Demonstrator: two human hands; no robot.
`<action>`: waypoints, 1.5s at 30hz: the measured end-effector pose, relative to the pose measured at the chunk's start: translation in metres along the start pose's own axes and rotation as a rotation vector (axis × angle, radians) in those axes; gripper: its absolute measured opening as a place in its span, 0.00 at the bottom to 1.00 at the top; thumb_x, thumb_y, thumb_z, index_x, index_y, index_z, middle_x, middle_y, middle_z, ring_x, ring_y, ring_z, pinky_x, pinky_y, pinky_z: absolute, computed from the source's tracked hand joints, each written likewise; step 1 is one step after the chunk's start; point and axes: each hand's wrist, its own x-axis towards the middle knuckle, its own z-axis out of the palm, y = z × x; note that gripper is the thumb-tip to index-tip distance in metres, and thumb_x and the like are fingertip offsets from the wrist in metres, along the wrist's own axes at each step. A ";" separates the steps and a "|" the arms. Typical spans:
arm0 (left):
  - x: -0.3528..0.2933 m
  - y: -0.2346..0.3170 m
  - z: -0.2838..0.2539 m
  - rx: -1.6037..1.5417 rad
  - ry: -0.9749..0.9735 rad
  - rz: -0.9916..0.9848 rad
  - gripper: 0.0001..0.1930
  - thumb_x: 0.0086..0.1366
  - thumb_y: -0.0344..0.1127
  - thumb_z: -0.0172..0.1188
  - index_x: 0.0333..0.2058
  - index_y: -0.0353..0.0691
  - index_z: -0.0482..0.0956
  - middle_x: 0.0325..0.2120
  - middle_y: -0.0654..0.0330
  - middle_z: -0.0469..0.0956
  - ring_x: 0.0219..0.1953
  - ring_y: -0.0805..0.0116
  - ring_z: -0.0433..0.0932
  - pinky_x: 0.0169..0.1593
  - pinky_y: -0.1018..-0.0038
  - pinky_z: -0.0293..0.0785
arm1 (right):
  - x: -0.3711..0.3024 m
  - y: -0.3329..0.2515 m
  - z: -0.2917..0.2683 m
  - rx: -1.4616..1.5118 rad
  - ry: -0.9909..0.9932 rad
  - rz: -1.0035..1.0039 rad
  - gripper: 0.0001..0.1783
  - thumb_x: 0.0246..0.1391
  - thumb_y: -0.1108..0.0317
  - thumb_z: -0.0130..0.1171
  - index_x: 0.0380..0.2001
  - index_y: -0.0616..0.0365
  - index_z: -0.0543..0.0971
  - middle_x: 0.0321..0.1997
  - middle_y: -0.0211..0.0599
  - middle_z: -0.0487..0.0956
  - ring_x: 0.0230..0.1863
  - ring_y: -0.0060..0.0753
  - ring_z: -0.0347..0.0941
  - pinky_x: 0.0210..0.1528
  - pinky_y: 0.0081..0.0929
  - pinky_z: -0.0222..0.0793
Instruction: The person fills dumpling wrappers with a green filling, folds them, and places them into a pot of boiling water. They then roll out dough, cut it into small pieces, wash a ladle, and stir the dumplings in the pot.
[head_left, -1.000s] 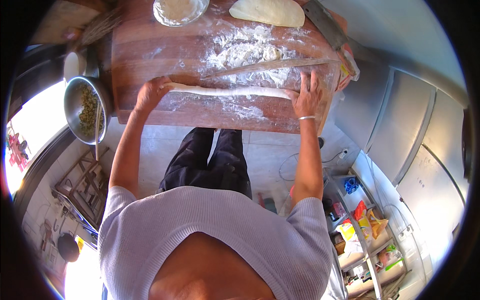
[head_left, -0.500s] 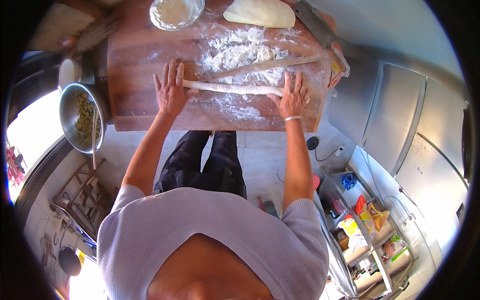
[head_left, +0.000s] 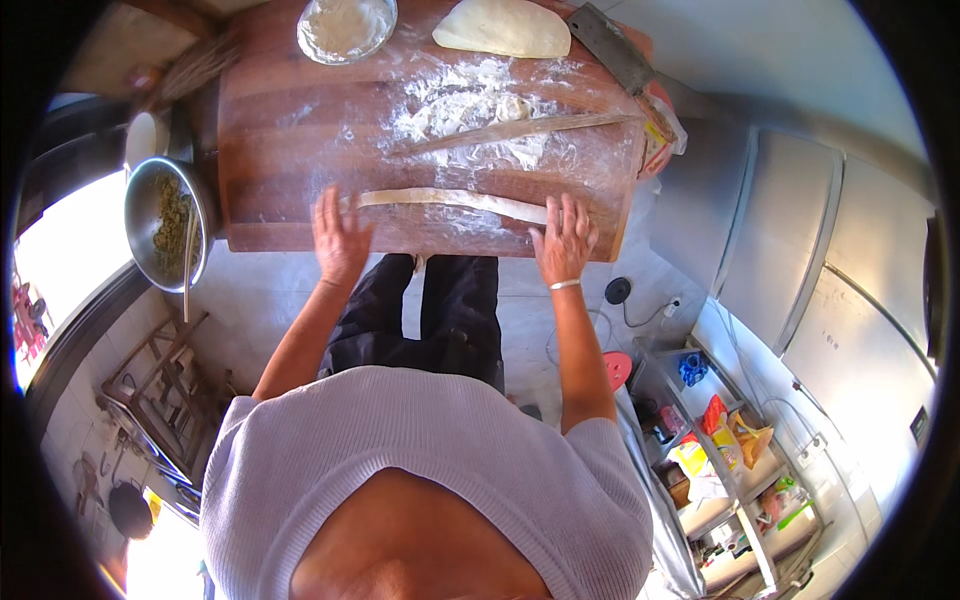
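Observation:
A long thin rope of dough [head_left: 450,198] lies across the near part of the floured wooden board [head_left: 290,150]. At its left end is my left hand [head_left: 341,242], fingers stretched and a little blurred; whether it touches the dough is hard to tell. My right hand [head_left: 565,240] lies flat over the right end, fingers extended, and covers the tip. Beyond the rope, a tapered wooden rolling pin [head_left: 520,130] rests aslant by a heap of loose flour [head_left: 460,105]. A large smooth slab of dough [head_left: 500,28] sits at the far side.
A bowl of flour [head_left: 346,28] stands at the far left of the board, a cleaver [head_left: 612,48] at the far right corner. Left of the board is a metal bowl of greenish filling [head_left: 170,225] with chopsticks in it. Shelves [head_left: 730,470] stand at lower right.
Both hands and the dough rope have come nearer to me along the board. The rope, straight before, now bows slightly. My view has shifted a little.

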 end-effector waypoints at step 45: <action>0.046 0.199 0.026 0.129 -0.446 0.077 0.29 0.55 0.42 0.64 0.56 0.45 0.71 0.59 0.55 0.65 0.63 0.58 0.62 0.62 0.60 0.63 | -0.005 0.092 -0.014 0.088 -0.198 -0.012 0.42 0.39 0.51 0.71 0.57 0.59 0.70 0.64 0.48 0.62 0.67 0.52 0.57 0.62 0.51 0.58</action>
